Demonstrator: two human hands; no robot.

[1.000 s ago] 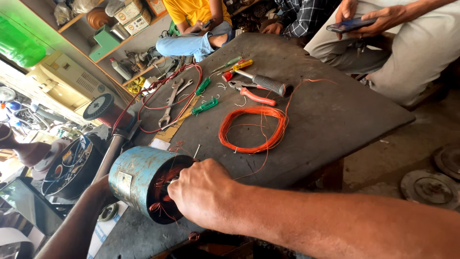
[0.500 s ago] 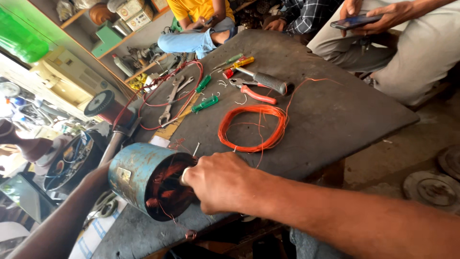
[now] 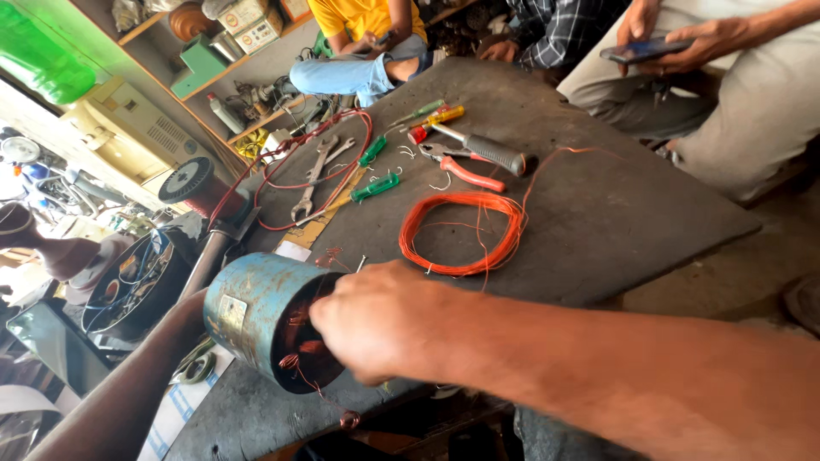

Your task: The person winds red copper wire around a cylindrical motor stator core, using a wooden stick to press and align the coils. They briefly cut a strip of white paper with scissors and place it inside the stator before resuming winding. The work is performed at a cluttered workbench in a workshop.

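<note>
Right hand [image 3: 384,320] reaches into the blue metal motor cylinder [image 3: 248,312]; its grip is hidden. Left hand is unseen. Cylinder judged heavy and rigid with fragile copper windings [image 3: 299,329]; hold the outer shell.

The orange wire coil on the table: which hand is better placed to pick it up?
Probably the right hand. It is at the open end of the blue motor housing, just beside the orange wire coil. The left forearm runs under the housing; its hand is hidden.

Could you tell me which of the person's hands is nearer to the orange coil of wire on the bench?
The right hand. It sits at the open end of the blue motor housing, just below the orange wire coil. The left hand is hidden behind the housing, farther away; only its forearm shows.
</note>
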